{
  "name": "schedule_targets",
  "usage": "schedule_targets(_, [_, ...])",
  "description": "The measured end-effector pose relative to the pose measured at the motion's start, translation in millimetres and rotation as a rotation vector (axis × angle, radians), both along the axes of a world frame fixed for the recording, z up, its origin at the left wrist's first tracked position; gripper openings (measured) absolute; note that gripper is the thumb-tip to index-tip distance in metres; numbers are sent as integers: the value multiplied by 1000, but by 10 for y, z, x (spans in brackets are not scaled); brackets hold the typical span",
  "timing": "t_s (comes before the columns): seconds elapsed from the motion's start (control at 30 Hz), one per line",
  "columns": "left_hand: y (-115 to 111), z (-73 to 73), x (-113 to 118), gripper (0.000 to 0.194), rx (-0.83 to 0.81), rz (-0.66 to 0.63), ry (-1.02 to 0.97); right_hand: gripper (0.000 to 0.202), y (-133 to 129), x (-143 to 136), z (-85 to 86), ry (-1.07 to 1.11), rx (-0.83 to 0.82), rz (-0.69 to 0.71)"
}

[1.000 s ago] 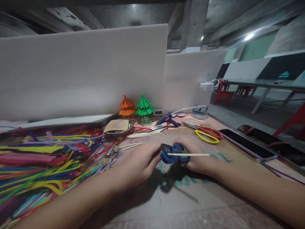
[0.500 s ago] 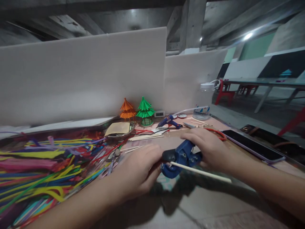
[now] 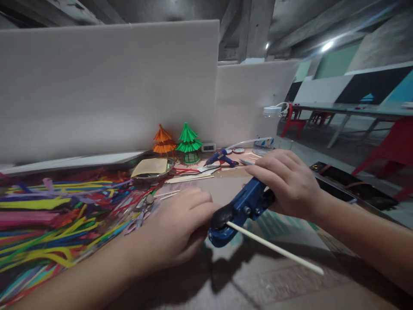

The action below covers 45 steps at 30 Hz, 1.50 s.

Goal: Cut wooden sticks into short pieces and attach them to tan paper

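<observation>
My right hand (image 3: 287,181) is wrapped around the handles of a blue hand cutter (image 3: 247,206) with a dark jaw. A thin pale wooden stick (image 3: 277,247) passes through the cutter's jaws, its free end pointing down to the right. At the jaw's other side, my left hand (image 3: 187,224) is closed, apparently on the stick's near end, which its fingers hide. Both hands are raised above a cardboard-covered tabletop (image 3: 290,280).
Colourful pipe cleaners (image 3: 48,228) lie at left. Behind stand an orange paper tree (image 3: 164,142), a green one (image 3: 189,144), a blue glue gun (image 3: 222,158), and a clear jug (image 3: 269,127). Loose sticks (image 3: 190,178) lie before them. A phone (image 3: 335,191) is partly behind my right wrist.
The cutter and both hands have come slightly closer and lower in view, and the stick now slopes more steeply. The whole view has shifted a little.
</observation>
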State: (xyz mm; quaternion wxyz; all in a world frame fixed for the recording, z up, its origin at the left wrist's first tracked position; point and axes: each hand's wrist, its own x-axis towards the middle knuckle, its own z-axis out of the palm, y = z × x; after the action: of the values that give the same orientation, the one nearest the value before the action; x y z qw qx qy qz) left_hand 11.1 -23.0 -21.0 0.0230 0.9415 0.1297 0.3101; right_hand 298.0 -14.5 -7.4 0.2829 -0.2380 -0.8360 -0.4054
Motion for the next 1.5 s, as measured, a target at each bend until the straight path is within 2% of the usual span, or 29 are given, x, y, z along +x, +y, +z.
schedule_targets(0.17, [-3,35,-16,17,-2,-23,17,33,-80,-4,90,-4,116,-12])
schedule_targets(0.4, [-35,81,-16,15,-46,-34,-4,29,-82,32,84,25,91,-49])
schedule_targets(0.57, [-21,14,11,19,-40,-24,-21,30,-65,48,88,31,77,-39])
schedule_targets(0.73, [7,-71,34,22,-60,-36,-12,21,-62,55,103,0,124,-84])
schedule_targets(0.9, [-2,-77,23,16,-194,-23,-33,27,-69,55,126,17,144,-47])
schedule_targets(1.2, [-42,-79,33,18,-144,-60,-23,25,-97,40,126,20,118,-39])
schedule_targets(1.5, [-62,7,33,17,-236,77,-69,30,-66,80,134,47,88,-38])
